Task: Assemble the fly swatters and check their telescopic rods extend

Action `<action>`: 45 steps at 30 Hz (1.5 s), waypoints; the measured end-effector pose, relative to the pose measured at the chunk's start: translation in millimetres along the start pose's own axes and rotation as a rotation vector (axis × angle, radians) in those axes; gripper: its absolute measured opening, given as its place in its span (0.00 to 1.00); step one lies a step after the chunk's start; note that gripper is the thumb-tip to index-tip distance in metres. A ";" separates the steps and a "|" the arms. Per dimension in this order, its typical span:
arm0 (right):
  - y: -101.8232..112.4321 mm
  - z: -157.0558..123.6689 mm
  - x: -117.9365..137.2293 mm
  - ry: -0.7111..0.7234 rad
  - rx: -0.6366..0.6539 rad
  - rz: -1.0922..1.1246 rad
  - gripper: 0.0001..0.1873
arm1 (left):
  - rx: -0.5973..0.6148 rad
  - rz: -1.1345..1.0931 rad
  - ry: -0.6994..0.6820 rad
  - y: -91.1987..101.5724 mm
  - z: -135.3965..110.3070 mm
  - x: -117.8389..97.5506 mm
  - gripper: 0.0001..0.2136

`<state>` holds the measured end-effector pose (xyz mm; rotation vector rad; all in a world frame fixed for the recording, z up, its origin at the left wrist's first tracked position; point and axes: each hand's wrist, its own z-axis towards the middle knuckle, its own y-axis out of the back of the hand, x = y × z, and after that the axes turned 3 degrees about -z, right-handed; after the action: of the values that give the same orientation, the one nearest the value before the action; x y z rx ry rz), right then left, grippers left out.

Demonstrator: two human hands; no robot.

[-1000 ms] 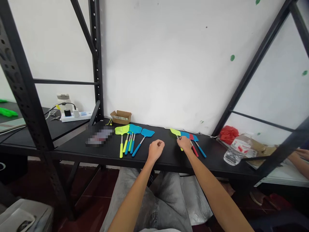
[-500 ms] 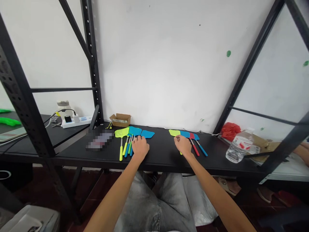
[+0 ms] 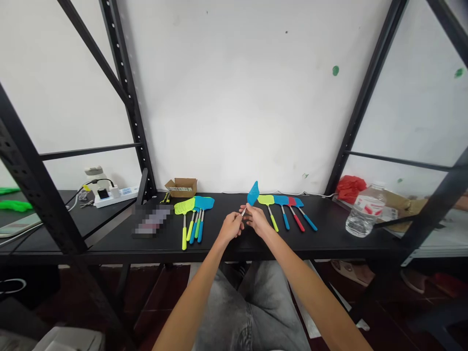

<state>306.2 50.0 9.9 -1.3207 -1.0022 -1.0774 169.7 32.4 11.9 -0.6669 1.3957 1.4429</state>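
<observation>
A blue fly swatter (image 3: 252,193) is lifted off the black shelf (image 3: 226,241), its head tilted up near the wall. My left hand (image 3: 230,226) grips its handle and my right hand (image 3: 258,219) pinches its thin metal rod. To the left lies a bunch of yellow-green and blue swatters (image 3: 192,214). To the right a row of swatters (image 3: 287,209) lies side by side: yellow-green, blue, red, blue.
A small open cardboard box (image 3: 181,185) stands by the wall. A power strip (image 3: 111,192) sits on the left shelf. At right are a water bottle (image 3: 361,217) and a red bag (image 3: 349,187). Black steel uprights (image 3: 126,97) frame the shelf.
My left hand took a blue swatter from the left bunch and brought it to the middle. My right hand left the right row and closed on the swatter's rod. The camera tilted up.
</observation>
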 end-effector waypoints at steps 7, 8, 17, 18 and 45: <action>-7.0 -5.2 10.5 0.064 -0.011 0.078 0.17 | 0.092 -0.453 -0.092 -15.4 -5.6 -2.8 0.21; -7.6 -5.8 11.1 0.069 -0.010 0.077 0.17 | 0.090 -0.500 -0.113 -16.7 -6.2 -2.6 0.21; -7.5 -4.5 15.5 0.082 -0.021 0.054 0.17 | 0.103 -0.555 -0.086 -21.7 -6.0 2.9 0.23; -6.9 -3.5 17.7 0.084 -0.034 0.044 0.16 | 0.117 -0.567 -0.084 -21.0 -7.0 3.0 0.23; -32.2 -25.2 30.5 0.198 0.154 -0.264 0.20 | 0.053 -0.787 0.023 -4.5 -46.6 -19.7 0.21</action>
<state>280.8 25.2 46.5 -0.9553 -1.1060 -1.2754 169.8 -17.9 18.8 -1.0494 1.0013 0.7683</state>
